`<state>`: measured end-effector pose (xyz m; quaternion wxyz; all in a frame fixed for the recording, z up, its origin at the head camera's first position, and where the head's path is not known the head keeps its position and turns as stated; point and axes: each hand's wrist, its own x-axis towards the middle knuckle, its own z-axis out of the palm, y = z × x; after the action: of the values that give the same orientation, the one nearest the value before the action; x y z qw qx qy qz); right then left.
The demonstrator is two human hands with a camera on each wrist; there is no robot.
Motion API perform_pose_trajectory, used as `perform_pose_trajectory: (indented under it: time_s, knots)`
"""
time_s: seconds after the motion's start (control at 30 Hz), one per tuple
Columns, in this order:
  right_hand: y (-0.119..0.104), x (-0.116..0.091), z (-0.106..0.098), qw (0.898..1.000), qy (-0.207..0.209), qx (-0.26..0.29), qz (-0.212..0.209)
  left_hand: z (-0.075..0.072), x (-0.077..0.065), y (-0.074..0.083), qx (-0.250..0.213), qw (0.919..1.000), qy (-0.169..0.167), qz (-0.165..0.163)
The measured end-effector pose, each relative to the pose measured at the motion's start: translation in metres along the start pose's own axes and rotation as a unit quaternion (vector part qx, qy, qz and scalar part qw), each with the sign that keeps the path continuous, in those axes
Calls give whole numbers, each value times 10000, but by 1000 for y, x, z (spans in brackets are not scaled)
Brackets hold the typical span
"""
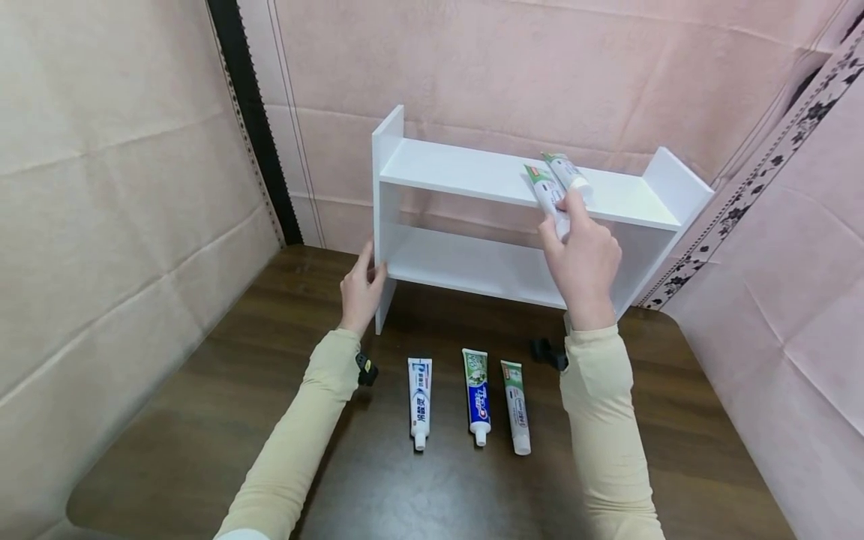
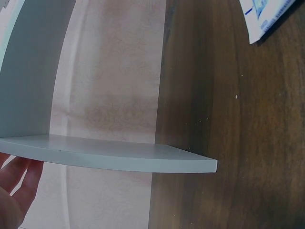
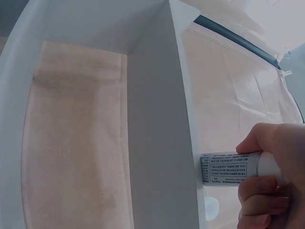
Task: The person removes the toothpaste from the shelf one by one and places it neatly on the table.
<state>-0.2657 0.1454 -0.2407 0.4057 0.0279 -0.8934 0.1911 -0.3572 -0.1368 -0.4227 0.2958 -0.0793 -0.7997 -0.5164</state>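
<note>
A white two-tier shelf stands on the table. My right hand grips a white and green toothpaste tube near its cap end, at the front edge of the top board. In the right wrist view, fingers and thumb close round the white cap end of this tube. Just beyond it, a second green and white tube lies on the top board. My left hand rests its fingers against the outside of the shelf's left side panel, holding nothing.
On the table before the shelf lie a white and blue toothpaste tube, a green and blue tube and a green and white tube, caps toward me. Pale cloth hangs behind and at both sides of the brown table.
</note>
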Motion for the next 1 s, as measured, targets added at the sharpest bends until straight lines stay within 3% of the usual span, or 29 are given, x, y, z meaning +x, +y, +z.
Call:
perform_pose_trajectory:
  time_s: [0.63,1.0]
  knots:
    - [14,-54,-16,9965,625,365,-424,-2,-3,1,-28,10000,54,46]
    - [22,-87,-29,9951,697,520,-463,0,-1,2,8,10000,57,28]
